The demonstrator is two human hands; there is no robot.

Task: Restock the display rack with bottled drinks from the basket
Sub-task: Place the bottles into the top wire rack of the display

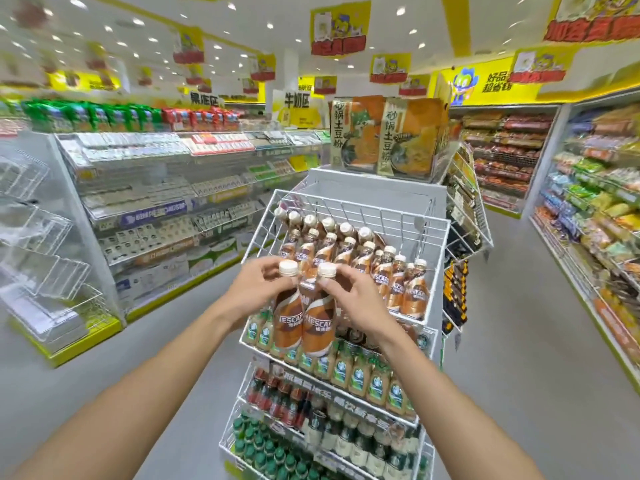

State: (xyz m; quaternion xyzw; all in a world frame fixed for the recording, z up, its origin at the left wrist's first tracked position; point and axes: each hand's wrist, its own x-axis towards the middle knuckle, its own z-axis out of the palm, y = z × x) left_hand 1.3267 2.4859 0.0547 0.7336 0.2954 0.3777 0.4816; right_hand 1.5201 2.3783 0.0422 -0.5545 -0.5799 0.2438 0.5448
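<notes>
A white wire display rack (408,216) stands straight ahead, its top tier holding rows of brown Nescafe bottles (346,251) with cream caps. My left hand (258,289) grips the neck of one Nescafe bottle (287,323). My right hand (349,296) grips the neck of a second Nescafe bottle (318,327) right beside it. Both bottles hang upright and touching, in front of the top tier's front left part. The basket is out of sight.
Lower tiers carry pale green-label bottles (360,375), dark red-label bottles (273,393) and green-capped bottles (263,448). Orange cartons (384,133) sit on top of the rack. Shelving lines the left (145,202) and the right (595,209), with grey floor aisles on both sides.
</notes>
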